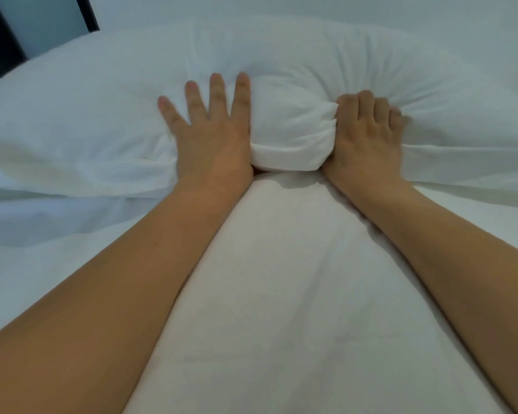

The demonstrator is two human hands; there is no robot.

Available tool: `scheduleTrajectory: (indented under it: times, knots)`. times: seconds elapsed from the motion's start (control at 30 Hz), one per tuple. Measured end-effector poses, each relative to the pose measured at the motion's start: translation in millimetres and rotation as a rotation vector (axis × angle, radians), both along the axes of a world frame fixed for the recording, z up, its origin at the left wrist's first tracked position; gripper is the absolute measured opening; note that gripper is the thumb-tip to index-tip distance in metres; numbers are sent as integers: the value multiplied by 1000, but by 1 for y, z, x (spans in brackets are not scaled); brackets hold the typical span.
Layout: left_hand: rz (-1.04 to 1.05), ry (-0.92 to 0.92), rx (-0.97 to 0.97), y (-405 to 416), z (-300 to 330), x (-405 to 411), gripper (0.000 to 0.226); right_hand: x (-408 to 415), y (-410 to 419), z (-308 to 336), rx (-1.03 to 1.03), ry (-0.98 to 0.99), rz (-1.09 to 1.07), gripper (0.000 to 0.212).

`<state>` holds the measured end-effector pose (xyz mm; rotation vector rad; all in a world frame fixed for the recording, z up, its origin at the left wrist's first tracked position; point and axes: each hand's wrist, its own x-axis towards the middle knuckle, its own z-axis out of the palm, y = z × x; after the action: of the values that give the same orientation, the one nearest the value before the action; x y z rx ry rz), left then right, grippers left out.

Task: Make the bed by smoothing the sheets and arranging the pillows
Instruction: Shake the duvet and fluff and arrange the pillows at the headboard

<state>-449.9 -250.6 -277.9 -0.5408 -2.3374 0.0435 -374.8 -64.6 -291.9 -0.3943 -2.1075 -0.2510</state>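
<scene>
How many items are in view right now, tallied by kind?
Pillows: 1, white pillow
Sheets: 1, white sheet
Hands: 2, left hand and right hand
Dark window frame: 1
Total: 5

The plump white cloth pillow (281,85) is matt, soft woven fabric, creased into fine radiating wrinkles toward its near edge. The white cloth bed sheet (281,294) below it is likewise matt, smoother, with only shallow folds. At the far left corner, a dark frame (0,40) looks smooth; its pale panel (48,19) is even and slightly glossy.
</scene>
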Motion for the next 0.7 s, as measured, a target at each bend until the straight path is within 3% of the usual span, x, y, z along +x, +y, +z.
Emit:
scheduleTrajectory:
  times: [0.17,0.23,0.43,0.53,0.7]
  knots:
    - [-99,26,118,5,-4,11,32,-2,0,-6,-14,-109,32,9]
    - [-137,-16,125,5,-11,15,20,0,1,-10,-20,-140,32,7]
    - [-104,-286,30,-7,1,39,19,34,-28,5,-159,-430,-7,25]
    - [-116,-464,94,-29,41,68,13,74,-43,51,-246,-596,35,14]
    - [-107,-566,-82,-74,111,140,22,160,-88,131,-376,-790,57,17]
